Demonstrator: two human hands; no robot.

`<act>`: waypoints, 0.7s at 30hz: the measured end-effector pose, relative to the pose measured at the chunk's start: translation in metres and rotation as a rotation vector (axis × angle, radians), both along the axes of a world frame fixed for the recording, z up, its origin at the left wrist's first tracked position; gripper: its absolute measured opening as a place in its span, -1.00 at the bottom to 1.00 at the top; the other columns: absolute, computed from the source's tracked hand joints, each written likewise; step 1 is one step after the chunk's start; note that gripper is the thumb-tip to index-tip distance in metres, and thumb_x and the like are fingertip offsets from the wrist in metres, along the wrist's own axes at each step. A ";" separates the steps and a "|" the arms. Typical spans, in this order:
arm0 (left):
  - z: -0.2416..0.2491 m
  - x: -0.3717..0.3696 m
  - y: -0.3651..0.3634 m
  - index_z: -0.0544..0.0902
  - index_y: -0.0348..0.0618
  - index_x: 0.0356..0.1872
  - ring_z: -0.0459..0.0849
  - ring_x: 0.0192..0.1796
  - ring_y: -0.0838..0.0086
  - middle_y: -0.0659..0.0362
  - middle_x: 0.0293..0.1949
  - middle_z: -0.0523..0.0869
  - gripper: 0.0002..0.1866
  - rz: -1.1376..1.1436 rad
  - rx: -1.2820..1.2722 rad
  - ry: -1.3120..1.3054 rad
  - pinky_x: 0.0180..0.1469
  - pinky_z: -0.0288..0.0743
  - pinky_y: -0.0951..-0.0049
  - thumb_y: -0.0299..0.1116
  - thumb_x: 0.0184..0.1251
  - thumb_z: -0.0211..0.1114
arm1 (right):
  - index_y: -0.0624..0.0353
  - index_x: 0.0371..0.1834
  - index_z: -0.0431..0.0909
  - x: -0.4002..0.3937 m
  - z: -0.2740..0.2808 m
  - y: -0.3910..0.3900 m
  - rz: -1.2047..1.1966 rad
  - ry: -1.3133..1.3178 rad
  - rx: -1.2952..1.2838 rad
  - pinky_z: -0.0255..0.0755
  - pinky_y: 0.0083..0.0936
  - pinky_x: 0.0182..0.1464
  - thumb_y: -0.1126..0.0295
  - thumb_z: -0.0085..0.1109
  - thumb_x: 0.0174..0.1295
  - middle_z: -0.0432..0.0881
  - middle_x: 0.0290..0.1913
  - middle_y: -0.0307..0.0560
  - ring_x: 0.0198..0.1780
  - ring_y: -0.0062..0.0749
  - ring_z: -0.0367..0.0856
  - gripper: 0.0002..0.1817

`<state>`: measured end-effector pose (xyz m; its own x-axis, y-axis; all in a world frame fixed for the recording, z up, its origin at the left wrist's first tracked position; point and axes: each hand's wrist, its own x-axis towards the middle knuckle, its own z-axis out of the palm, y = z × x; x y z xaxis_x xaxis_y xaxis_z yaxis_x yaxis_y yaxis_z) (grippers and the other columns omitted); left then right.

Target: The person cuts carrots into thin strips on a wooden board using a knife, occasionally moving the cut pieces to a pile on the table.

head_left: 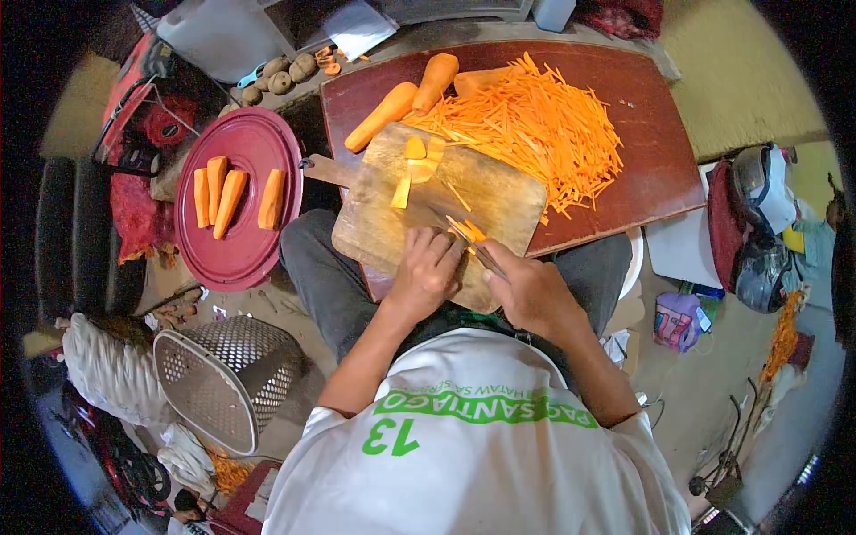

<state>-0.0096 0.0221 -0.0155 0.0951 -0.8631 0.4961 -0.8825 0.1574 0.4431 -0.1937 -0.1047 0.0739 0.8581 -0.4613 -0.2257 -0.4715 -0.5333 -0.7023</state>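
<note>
A wooden cutting board [370, 209] lies at an angle over the near edge of a red-brown table, above my lap. With fingers curled, my left hand [428, 267] presses a carrot piece [471, 251] to the board; the hand mostly hides it. My right hand [535, 290] grips a knife [479, 250], its blade right beside the left fingertips. Fresh carrot strips [468, 229] lie by the blade. Flat carrot slices [421, 162] rest farther up the board. Beyond it spreads a big heap of carrot strips [553, 134], next to whole peeled carrots [383, 116].
On my left, a round maroon lid [241, 134] carries several peeled carrot pieces [230, 203]. Below it stands a perforated plastic basket [209, 379]. Brown potato-like vegetables [280, 82] sit behind the table [660, 160]. A purple bag [678, 321] is on the floor at right.
</note>
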 end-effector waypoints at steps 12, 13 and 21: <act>-0.005 -0.001 0.000 0.75 -0.37 0.04 0.65 0.05 -0.01 -0.05 -0.03 0.70 -0.38 0.003 -0.032 -0.006 0.17 0.51 -0.03 -0.48 -0.25 0.57 | 0.16 0.40 0.50 -0.001 -0.003 0.003 0.027 -0.035 -0.071 0.59 0.22 -0.02 0.28 0.17 0.60 0.78 -0.11 0.38 -0.02 0.40 0.78 -0.60; -0.006 -0.002 0.000 0.75 -0.37 0.04 0.65 0.05 -0.01 -0.05 -0.03 0.70 -0.37 0.003 -0.039 -0.007 0.17 0.51 -0.03 -0.48 -0.26 0.57 | 0.17 0.40 0.50 -0.002 -0.003 0.002 0.027 -0.055 -0.079 0.60 0.22 -0.03 0.28 0.17 0.60 0.78 -0.12 0.38 -0.03 0.41 0.78 -0.60; -0.001 0.000 0.003 0.74 -0.38 0.05 0.65 0.05 -0.02 -0.05 -0.04 0.69 -0.37 0.002 -0.021 -0.007 0.20 0.51 -0.03 -0.49 -0.25 0.57 | 0.22 0.39 0.53 -0.019 0.017 0.006 0.021 0.124 0.001 0.62 0.22 -0.09 0.29 0.19 0.59 0.79 -0.13 0.38 -0.10 0.44 0.78 -0.59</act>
<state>-0.0097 0.0248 -0.0161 0.0935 -0.8524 0.5145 -0.8861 0.1644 0.4333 -0.2132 -0.0992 0.0913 0.8328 -0.4435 -0.3314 -0.5438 -0.5433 -0.6396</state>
